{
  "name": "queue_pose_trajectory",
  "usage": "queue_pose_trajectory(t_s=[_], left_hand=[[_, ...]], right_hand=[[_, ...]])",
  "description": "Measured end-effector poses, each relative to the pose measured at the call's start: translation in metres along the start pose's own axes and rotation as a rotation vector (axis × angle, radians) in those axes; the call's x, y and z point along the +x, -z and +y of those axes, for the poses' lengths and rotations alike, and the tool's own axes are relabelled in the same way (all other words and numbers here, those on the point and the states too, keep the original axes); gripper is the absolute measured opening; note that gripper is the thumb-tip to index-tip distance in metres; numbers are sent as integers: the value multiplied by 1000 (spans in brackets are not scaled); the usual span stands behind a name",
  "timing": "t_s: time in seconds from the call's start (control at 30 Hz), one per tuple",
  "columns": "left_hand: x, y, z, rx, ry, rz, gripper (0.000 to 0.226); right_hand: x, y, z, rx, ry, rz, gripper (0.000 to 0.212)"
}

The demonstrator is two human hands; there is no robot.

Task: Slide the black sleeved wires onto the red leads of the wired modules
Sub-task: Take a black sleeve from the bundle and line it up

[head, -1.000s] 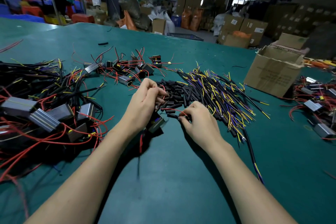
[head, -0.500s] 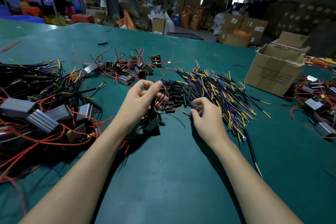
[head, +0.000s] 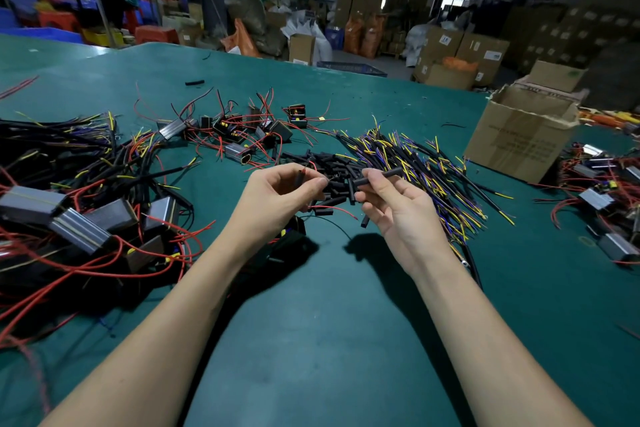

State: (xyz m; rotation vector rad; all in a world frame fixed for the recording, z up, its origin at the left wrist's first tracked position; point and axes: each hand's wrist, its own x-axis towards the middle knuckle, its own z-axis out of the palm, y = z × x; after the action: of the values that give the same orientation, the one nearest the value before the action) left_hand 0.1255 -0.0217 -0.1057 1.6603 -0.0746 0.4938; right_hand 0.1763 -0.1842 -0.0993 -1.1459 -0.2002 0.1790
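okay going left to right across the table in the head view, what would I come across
Tangle of wired modules → left hand pinching a red lead → right hand holding a black sleeve → cardboard box → more modules.

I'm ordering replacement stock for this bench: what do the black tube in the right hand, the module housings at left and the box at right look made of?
Black tube in the right hand: matte, likely flexible plastic sleeving. Module housings: grey with a ribbed sheen, probably extruded aluminium. Box: brown corrugated cardboard, flaps open.
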Motion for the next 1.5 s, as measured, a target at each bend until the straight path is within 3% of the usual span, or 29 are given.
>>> queue_pose_trajectory(t_s=[0.83,1.03,1.2,1.5], left_hand=[[-2,-1,1,-5,-36,-77,4],[-2,-1,1,8,-51,-62,10],[-2,-2,-4,155,-64,-69,17],[-3,5,-3,167,-40,-97,13]], right_hand=[[-4,-9,7,-1,-10,-39,7],[-8,-9,10,-173,25,-130,8],[-7,-7,9,-352,102,-101,7],[-6,-2,8,-337,99,-110,7]])
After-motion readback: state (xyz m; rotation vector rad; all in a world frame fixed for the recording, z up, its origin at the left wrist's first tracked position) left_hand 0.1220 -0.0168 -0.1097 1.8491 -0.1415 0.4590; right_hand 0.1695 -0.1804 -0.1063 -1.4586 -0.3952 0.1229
